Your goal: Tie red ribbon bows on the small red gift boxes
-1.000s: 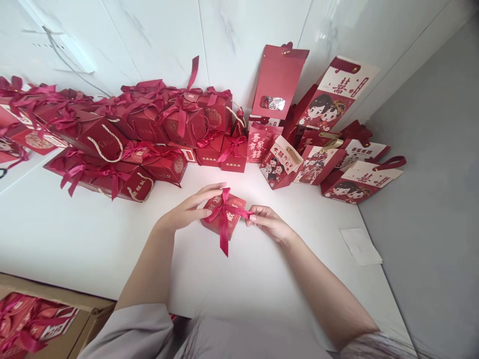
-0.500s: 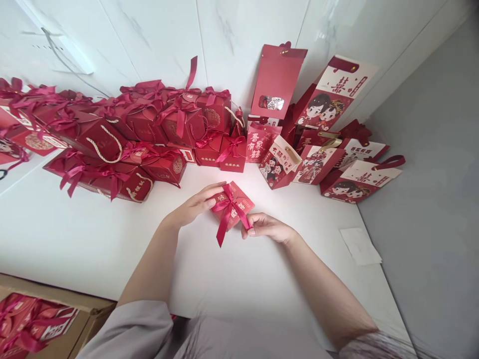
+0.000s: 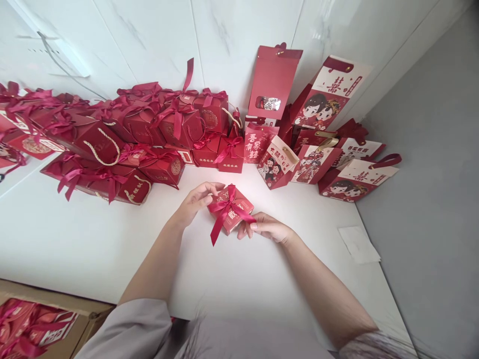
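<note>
A small red gift box (image 3: pixel 239 199) with gold-white characters sits low over the white table in front of me. Around it is tied a dark pink ribbon (image 3: pixel 227 207), its bow on top and one tail hanging toward me. At the upper left edge, my left hand (image 3: pixel 196 199) grips the box, thumb on the near side and fingers over the far corner. My right hand (image 3: pixel 267 228) is closed at the box's right corner, and the other ribbon tail lies against its fingers; the exact contact there is partly hidden.
Ribboned red gift boxes (image 3: pixel 101 139) are stacked along the wall at left. Printed gift bags (image 3: pixel 277 162) stand at the back right. A white paper (image 3: pixel 359 244) lies near the right edge. A cardboard box (image 3: pixel 84 329) with more red boxes is at lower left.
The gift box has turned a little and shifted slightly left, so its ribbon tails lie at new angles. Both hands remain at it, their fingers slightly repositioned.
</note>
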`<action>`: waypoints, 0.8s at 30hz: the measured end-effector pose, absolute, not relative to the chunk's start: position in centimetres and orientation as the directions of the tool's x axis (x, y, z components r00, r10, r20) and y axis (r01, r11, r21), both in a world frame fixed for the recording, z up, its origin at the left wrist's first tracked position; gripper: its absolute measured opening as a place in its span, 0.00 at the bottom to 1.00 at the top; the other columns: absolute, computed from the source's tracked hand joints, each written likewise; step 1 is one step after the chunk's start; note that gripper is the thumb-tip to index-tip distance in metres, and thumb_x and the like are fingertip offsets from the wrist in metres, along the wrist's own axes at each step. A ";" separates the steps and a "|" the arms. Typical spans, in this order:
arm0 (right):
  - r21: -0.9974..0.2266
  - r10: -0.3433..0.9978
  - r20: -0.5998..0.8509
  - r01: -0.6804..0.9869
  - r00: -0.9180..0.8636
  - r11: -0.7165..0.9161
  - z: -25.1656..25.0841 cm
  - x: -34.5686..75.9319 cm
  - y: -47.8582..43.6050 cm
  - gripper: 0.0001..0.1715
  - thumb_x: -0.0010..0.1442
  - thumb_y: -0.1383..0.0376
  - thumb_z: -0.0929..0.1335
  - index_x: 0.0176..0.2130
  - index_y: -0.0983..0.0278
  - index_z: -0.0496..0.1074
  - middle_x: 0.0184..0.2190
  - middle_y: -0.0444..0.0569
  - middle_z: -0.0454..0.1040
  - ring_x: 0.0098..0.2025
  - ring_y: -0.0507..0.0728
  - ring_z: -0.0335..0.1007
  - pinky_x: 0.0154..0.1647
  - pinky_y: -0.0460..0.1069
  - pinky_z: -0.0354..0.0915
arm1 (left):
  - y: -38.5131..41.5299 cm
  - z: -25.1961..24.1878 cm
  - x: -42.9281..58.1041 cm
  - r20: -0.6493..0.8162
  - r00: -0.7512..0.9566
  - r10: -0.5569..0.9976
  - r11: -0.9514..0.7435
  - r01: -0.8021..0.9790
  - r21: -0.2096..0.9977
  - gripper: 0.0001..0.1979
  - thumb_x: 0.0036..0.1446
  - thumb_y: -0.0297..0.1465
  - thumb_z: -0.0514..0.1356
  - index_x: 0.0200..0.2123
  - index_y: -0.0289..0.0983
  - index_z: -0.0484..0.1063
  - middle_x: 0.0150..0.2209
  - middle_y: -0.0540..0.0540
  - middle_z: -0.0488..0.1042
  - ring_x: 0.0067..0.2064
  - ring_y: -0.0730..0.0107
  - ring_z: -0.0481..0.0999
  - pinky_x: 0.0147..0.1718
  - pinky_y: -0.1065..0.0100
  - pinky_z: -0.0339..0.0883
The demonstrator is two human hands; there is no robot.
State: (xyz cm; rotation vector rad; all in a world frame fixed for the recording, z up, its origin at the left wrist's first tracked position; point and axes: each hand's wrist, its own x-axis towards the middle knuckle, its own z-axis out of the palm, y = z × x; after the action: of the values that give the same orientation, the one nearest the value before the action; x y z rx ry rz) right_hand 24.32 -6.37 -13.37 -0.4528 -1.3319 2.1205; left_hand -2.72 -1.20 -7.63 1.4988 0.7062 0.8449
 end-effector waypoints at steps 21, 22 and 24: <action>-0.857 0.715 -0.034 -0.347 -0.698 -0.380 -13.8 24.0 -6.2 0.18 0.60 0.54 0.74 0.30 0.68 0.80 0.36 0.55 0.81 0.43 0.60 0.78 0.50 0.54 0.69 | -1.8 -6.9 -2.9 0.108 0.601 0.792 0.038 -0.225 0.974 0.16 0.56 0.37 0.65 0.23 0.35 0.66 0.65 0.39 0.63 0.65 0.42 0.63 0.60 0.50 0.55; -0.849 0.740 -0.032 -0.373 -0.672 -0.375 -13.9 24.0 -6.2 0.18 0.61 0.54 0.73 0.31 0.67 0.80 0.35 0.54 0.81 0.41 0.59 0.78 0.49 0.54 0.69 | -1.7 -6.9 -2.9 0.101 0.597 0.796 0.038 -0.215 0.976 0.17 0.56 0.37 0.65 0.23 0.35 0.66 0.65 0.39 0.64 0.65 0.42 0.62 0.60 0.50 0.55; -0.839 0.771 -0.029 -0.404 -0.636 -0.365 -14.2 23.8 -6.2 0.21 0.62 0.51 0.71 0.32 0.67 0.80 0.33 0.53 0.81 0.39 0.59 0.79 0.48 0.54 0.70 | -1.6 -7.1 -2.9 0.076 0.603 0.794 0.043 -0.180 0.983 0.17 0.56 0.38 0.65 0.22 0.34 0.66 0.65 0.38 0.64 0.65 0.41 0.61 0.59 0.51 0.56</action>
State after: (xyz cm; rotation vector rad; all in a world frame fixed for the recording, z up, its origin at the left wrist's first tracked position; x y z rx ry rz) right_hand 23.80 -6.24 -14.18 -0.5528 -1.0942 2.0480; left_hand -2.88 -1.61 -7.11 1.3281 0.5860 0.8134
